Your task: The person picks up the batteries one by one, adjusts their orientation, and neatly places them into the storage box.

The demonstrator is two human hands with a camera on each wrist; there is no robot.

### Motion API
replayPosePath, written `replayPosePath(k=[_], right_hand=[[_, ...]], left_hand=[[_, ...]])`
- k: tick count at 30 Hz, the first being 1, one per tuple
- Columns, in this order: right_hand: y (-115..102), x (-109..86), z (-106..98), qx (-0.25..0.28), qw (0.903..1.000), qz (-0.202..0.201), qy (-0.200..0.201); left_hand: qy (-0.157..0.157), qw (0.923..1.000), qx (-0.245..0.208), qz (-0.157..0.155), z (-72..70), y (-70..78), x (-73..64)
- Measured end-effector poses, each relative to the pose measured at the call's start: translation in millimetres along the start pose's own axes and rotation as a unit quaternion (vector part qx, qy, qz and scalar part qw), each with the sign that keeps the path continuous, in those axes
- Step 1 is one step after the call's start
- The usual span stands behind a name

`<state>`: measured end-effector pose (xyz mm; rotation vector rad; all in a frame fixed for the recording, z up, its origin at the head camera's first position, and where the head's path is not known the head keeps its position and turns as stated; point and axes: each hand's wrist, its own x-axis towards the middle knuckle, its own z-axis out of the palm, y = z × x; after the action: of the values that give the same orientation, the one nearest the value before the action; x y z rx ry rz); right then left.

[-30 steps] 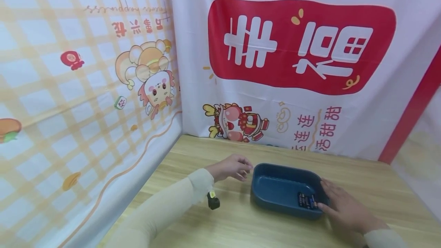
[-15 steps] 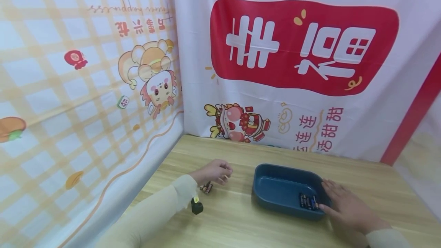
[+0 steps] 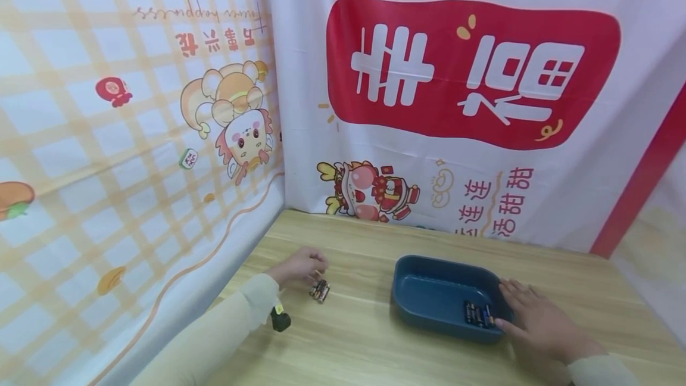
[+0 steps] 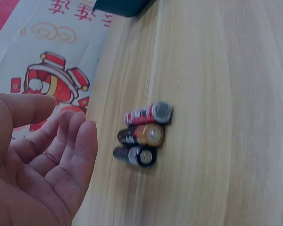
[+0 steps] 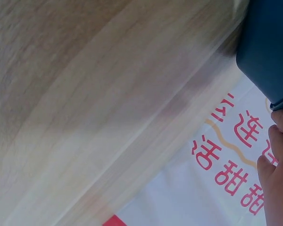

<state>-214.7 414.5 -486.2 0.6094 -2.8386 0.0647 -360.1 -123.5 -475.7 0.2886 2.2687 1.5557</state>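
Three loose batteries point(image 4: 144, 134) lie side by side on the table: one red and silver, one black and copper, one dark. My left hand point(image 3: 300, 265) hovers right beside these batteries point(image 3: 320, 292), its fingers loosely bent; in the left wrist view the palm of this hand point(image 4: 47, 169) holds nothing. A dark blue oblong bin point(image 3: 423, 323) stands to the right, with several batteries point(image 3: 478, 313) lying together at its right end. My right hand point(image 3: 541, 323) holds that end, thumb over the rim and fingers along the outside. In the right wrist view, fingers point(image 5: 278, 136) touch the bin's rim.
The wood-patterned table point(image 3: 364, 350) extends between the loose batteries and the bin. Behind it hangs a printed cloth point(image 3: 300, 106), and a checked cloth point(image 3: 134, 207) closes off the left side. A black wrist device point(image 3: 280, 318) sits under the left sleeve.
My left hand has moved left from beside the bin to the loose batteries, which its arm hid at first. The right hand and the bin have stayed put.
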Motion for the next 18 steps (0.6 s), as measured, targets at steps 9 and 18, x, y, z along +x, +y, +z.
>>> replayPosePath(k=[9, 18], right_hand=[[0.6, -1.5, -0.1, -0.015, 0.9997, -0.016, 0.006], [1.1, -1.8, 2.1, -0.012, 0.9999, -0.011, 0.001]], left_hand=[[0.038, 0.9961, 0.079, -0.012, -12.9, -14.6, -9.8], [0.020, 0.9982, 0.039, -0.042, -12.5, -25.6, -9.9]])
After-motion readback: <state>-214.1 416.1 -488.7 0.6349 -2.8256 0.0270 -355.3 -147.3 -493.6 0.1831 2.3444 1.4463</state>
